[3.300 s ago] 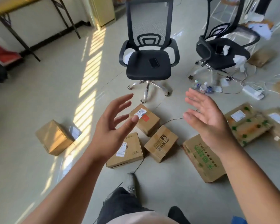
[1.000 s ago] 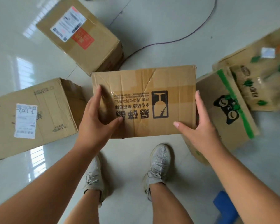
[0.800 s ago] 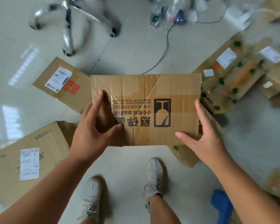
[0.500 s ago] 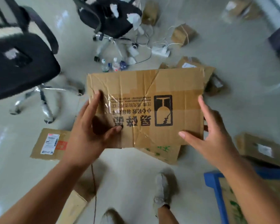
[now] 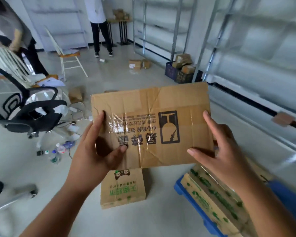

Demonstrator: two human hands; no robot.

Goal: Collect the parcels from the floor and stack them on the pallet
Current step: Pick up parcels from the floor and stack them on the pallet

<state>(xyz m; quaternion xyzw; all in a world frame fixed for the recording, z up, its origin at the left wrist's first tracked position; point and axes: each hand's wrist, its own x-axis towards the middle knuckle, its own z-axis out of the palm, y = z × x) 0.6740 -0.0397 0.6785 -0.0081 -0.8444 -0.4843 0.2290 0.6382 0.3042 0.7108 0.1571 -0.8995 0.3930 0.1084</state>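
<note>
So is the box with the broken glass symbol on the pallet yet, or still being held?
Held: left hand and right hand grip the box above the floor, beside the blue pallet.

floor (image 5: 161, 219) pale, glossy | on it: green-print box (image 5: 122, 190), blue pallet (image 5: 191, 202) with boxes, bottles (image 5: 58, 151), office chair (image 5: 29, 117), wooden chair (image 5: 70, 60), crates (image 5: 178, 72), far boxes (image 5: 138, 64)

The held parcel (image 5: 150, 124) is creased matt brown cardboard, sealed with glossy, wrinkled clear tape (image 5: 126, 120). The floor (image 5: 161, 219) is smooth and shiny. The pallet (image 5: 287, 199) is blue plastic. The shelving (image 5: 176, 28) is grey metal.
</note>
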